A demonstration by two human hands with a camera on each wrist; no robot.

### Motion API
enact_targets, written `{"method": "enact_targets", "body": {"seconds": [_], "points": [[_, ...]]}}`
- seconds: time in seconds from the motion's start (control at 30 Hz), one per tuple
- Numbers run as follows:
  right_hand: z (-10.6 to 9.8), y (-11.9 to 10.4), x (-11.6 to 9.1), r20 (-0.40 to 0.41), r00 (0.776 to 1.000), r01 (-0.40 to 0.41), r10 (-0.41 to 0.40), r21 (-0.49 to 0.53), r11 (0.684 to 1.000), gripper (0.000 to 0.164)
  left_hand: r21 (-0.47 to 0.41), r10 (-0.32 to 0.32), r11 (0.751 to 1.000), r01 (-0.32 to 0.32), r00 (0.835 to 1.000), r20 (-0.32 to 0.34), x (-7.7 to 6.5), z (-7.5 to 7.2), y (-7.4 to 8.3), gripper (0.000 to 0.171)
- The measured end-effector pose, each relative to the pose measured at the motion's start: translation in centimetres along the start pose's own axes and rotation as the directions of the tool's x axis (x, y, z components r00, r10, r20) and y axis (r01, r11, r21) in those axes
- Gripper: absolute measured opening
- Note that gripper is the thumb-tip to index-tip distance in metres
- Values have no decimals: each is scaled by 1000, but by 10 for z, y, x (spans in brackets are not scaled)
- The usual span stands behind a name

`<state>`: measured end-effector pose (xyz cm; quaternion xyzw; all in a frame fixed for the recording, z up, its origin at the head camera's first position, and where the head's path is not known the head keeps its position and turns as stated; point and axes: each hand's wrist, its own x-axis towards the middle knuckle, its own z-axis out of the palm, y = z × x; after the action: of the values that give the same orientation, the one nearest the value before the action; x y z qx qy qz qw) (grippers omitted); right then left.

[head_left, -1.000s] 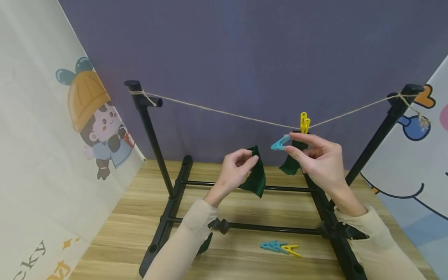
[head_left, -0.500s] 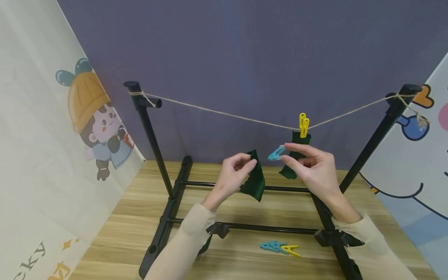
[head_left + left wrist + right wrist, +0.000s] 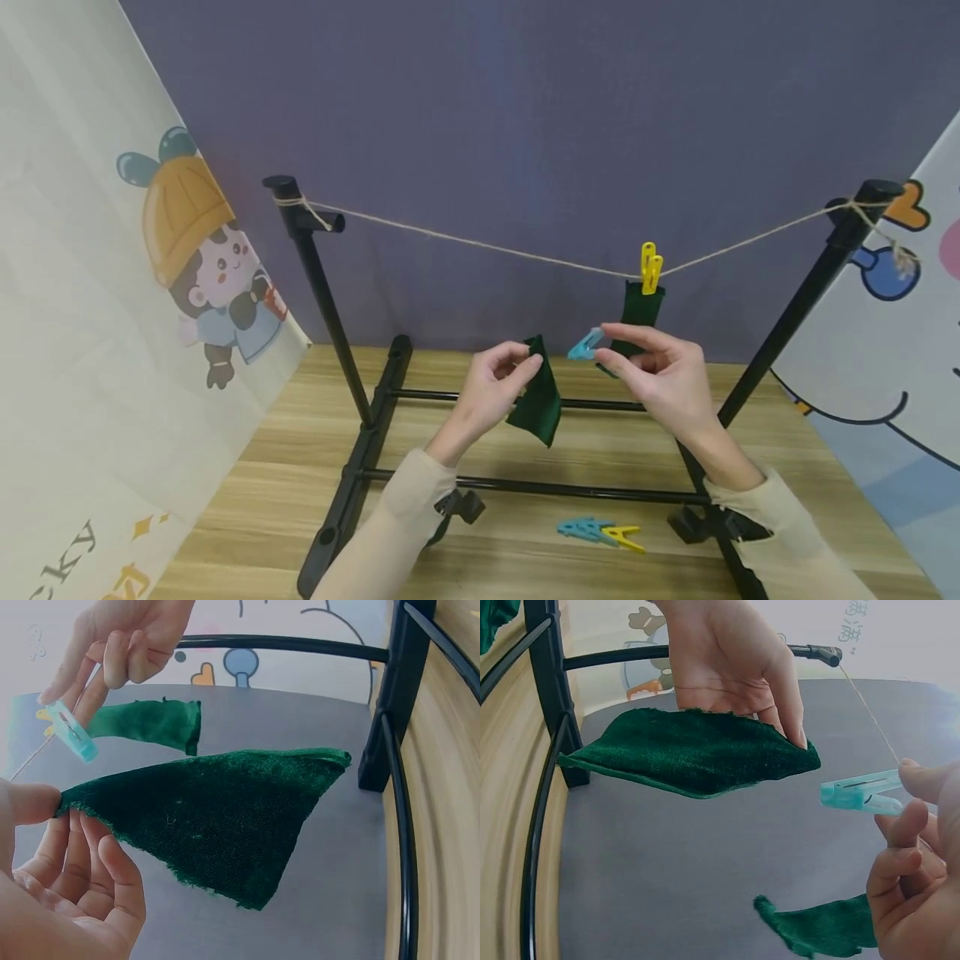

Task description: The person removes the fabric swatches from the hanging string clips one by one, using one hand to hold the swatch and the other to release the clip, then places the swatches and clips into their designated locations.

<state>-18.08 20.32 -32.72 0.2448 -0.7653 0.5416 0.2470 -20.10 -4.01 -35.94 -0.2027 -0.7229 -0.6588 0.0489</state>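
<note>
My left hand (image 3: 491,387) pinches the top corner of a dark green piece of cloth (image 3: 210,825), which hangs down from thumb and fingers below the string (image 3: 480,243). To its right, my right hand (image 3: 663,371) holds a light blue clothespin (image 3: 861,791) between thumb and forefinger by the handle ends, its tip pointing toward the held cloth but apart from it. Behind the right hand, a second green cloth (image 3: 641,304) hangs from the string under a yellow clothespin (image 3: 651,268); the fingers partly cover it in the head view.
A black frame with two uprights (image 3: 322,292) carries the sagging string. Lower crossbars (image 3: 570,488) run above the wooden tabletop (image 3: 262,500). Blue clothespins (image 3: 583,528) and a yellow clothespin (image 3: 624,537) lie near the front. Green cloth (image 3: 496,619) shows at the right wrist view's corner.
Both hands have come down and slightly left, carrying the green cloth and the blue clothespin lower, away from the string. The yellow clothespin and its hanging cloth are now less covered at the top.
</note>
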Motion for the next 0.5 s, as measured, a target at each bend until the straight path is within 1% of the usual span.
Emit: {"method": "enact_targets", "body": {"seconds": [0.27,0.4,0.5], "points": [[2,4,-9,11,999,-39,39,8,999,35,32,-4,999,3,1000,17,-6,-2,-1,22],[4,9,-13,20,999,-43,42,37,998,34,28,-33,999,32,999,29,-9,-3,-3,24],[6,14,-16,28,998,-49,47,54,997,34,37,-39,999,38,999,23,-11,-3,-5,23]]}}
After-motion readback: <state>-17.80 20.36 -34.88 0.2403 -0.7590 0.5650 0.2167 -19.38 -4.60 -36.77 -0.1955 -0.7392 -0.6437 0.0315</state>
